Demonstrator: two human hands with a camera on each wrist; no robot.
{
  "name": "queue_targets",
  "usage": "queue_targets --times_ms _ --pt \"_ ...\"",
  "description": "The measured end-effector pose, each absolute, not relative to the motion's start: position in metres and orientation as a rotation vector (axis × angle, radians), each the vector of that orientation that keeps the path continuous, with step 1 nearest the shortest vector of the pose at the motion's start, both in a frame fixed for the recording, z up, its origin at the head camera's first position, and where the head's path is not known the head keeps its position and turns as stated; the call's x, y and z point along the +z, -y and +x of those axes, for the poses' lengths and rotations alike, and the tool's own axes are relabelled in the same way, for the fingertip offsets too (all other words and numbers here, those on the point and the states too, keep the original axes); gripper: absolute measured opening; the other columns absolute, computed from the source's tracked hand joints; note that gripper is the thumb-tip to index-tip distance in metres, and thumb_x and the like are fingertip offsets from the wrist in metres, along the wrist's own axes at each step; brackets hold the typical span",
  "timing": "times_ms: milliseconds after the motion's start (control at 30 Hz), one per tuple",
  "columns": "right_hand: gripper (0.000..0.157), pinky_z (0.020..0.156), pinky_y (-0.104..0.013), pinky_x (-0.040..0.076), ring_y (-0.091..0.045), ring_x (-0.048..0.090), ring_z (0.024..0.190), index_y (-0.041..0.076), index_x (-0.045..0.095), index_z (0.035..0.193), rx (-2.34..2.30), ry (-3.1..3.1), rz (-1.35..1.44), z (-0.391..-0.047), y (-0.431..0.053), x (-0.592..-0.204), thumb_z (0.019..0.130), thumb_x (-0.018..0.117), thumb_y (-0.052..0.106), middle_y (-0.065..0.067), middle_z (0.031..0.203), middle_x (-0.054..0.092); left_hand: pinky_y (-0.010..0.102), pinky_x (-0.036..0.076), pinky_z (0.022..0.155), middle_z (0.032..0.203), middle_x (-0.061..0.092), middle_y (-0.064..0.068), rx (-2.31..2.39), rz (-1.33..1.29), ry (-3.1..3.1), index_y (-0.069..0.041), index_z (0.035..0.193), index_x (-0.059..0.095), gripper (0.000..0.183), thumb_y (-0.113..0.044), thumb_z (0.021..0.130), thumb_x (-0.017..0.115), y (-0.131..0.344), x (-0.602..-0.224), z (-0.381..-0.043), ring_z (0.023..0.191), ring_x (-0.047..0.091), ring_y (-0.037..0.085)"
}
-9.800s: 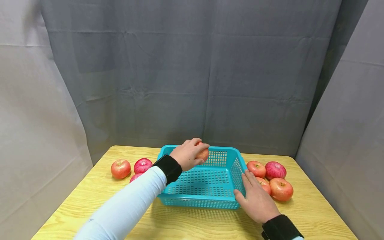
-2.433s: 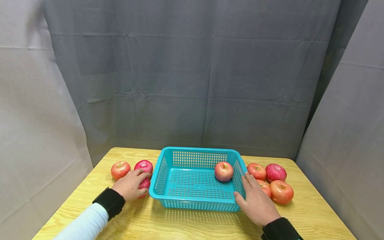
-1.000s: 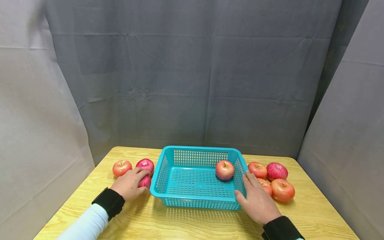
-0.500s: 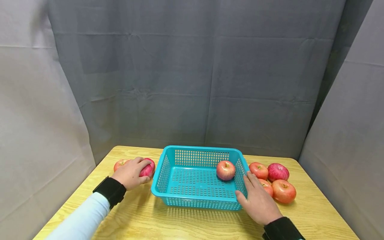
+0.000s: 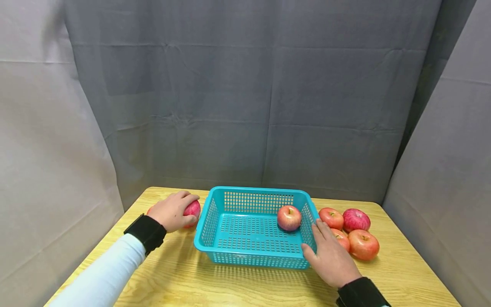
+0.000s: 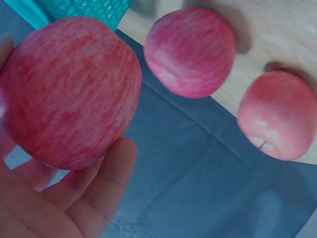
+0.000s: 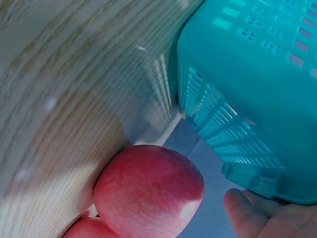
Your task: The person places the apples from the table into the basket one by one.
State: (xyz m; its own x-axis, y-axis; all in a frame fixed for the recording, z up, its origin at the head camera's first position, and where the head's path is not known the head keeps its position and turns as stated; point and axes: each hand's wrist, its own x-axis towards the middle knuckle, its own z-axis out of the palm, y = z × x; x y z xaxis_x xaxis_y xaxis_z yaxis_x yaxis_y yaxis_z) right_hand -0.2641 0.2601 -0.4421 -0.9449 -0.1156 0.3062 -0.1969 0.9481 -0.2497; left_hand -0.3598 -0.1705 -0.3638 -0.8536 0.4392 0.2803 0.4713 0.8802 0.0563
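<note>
The left-hand grip is closed around a red apple, with the fingers and thumb curved about its sides. This apple is located to the left of the turquoise basket, near its rim. The left wrist view shows two further units on the tabletop near the held fruit: a deep pink apple and a lighter apple with its stem visible, the two set slightly apart. The right-hand grip is released; its fingers are extended and lie at the right rim of the basket. The basket is upright and contains one apple, seated close to the right wall. A cluster of four apples is positioned on the tabletop immediately right of the basket, beyond the right fingers; one of the four is partly hidden by the hand. Each wrist carries a black band, and a pale sleeve covers the left forearm. A grey cloth hangs behind the tabletop.
</note>
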Motion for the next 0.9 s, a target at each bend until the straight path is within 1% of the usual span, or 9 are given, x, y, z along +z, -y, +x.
queue_targets --times_ms 133,367,600,733,900 --pt "0.083 0.104 -0.059 0.030 -0.036 0.018 0.135 -0.006 0.034 0.141 0.405 2.819 0.223 -0.264 -0.260 -0.442 0.094 0.037 0.062 -0.022 0.150 0.025 0.046 0.055 0.072 0.120 0.053 0.007 -0.188 -0.696 2.795 -0.018 0.129 0.055 0.061 -0.037 0.075 0.075 0.162 -0.355 -0.361 0.098 0.050 0.026" --pt "0.084 0.104 -0.059 0.030 -0.036 0.019 0.135 -0.006 0.034 0.142 0.400 2.808 0.219 -0.264 -0.260 -0.442 0.094 0.036 0.063 -0.022 0.150 0.025 0.046 0.055 0.073 0.123 0.052 0.007 -0.140 -0.738 2.776 -0.020 0.131 0.054 0.060 -0.038 0.078 0.073 0.144 -0.343 -0.363 0.101 0.049 0.027" --pt "0.085 0.104 -0.060 0.030 -0.036 0.019 0.135 -0.006 0.034 0.142 0.417 2.822 0.207 -0.263 -0.262 -0.441 0.093 0.036 0.064 -0.023 0.149 0.026 0.044 0.056 0.072 0.124 0.052 0.005 -0.109 -0.782 2.765 -0.022 0.133 0.052 0.068 -0.041 0.073 0.078 0.123 -0.333 -0.365 0.102 0.048 0.025" --pt "0.083 0.103 -0.059 0.031 -0.036 0.019 0.135 -0.006 0.035 0.141 0.428 2.812 0.214 -0.262 -0.263 -0.442 0.094 0.038 0.062 -0.022 0.149 0.026 0.043 0.056 0.073 0.123 0.053 0.005 -0.114 -0.829 2.731 -0.021 0.132 0.053 0.064 -0.040 0.075 0.076 0.111 -0.331 -0.366 0.102 0.049 0.025" --pt "0.082 0.103 -0.058 0.032 -0.035 0.019 0.135 -0.006 0.035 0.141 0.431 2.791 0.241 -0.263 -0.260 -0.443 0.094 0.038 0.061 -0.021 0.149 0.026 0.041 0.056 0.071 0.121 0.054 0.003 -0.095 -0.849 2.704 -0.023 0.131 0.054 0.063 -0.040 0.075 0.077 0.100 -0.331 -0.368 0.101 0.049 0.023"
